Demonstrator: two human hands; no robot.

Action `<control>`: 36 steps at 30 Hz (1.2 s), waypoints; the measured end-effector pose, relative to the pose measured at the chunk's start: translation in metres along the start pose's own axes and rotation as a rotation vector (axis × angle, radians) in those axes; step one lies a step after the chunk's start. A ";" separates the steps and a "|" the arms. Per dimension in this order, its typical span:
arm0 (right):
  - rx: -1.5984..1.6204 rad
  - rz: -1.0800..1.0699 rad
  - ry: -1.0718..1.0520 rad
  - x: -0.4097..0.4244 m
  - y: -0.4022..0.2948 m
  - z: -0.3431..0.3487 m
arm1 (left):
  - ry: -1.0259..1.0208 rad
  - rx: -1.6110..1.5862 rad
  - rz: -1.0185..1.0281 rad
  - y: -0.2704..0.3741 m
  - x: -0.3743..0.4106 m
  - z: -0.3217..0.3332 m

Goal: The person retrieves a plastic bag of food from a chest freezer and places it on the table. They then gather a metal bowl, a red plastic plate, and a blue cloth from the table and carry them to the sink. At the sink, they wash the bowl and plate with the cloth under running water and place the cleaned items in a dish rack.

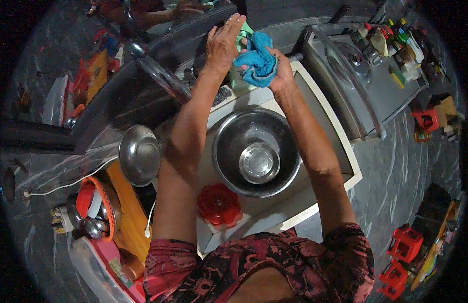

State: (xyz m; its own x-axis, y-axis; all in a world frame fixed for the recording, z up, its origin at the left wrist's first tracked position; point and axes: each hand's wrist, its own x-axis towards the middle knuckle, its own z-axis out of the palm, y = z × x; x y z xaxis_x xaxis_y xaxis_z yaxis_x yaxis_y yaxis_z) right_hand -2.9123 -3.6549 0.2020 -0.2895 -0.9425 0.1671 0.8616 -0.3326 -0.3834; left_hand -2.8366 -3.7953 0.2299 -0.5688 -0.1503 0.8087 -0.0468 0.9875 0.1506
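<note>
A crumpled blue cloth [258, 62] is in my right hand [284, 72], its fingers partly hidden by the folds. My left hand [223, 47] is stretched out beside it, fingers extended, at the top of a pale green bottle [239, 77]. Whether the left palm presses on the bottle's top cannot be seen. Below my forearms, a large steel basin [228, 166] stands in the sink [324, 159]. Inside it sits a smaller steel bowl [259, 163]. A red flower-shaped plastic dish [219, 204] lies near the sink's front left corner.
A chrome faucet [158, 70] reaches in from the left. Left of my arm are a steel bowl [139, 156], an orange basket [112, 212] and a wooden board [129, 223]. On the right is a stove [342, 79] with a lidded pan [355, 60] and several condiment containers [402, 41].
</note>
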 end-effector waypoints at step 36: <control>-2.149 0.315 -0.264 -0.271 0.162 -0.196 | -0.636 -0.500 -1.244 0.108 -0.444 0.064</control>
State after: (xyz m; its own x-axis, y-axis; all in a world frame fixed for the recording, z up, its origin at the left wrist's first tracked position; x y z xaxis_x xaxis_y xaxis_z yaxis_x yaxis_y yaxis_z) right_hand -2.7756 -3.4598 -0.0837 -0.0632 -0.9954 -0.0725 -0.8444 0.0920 -0.5278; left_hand -2.6418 -3.6189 -0.1496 -0.6378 -0.6902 -0.3417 -0.5558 0.1054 0.8246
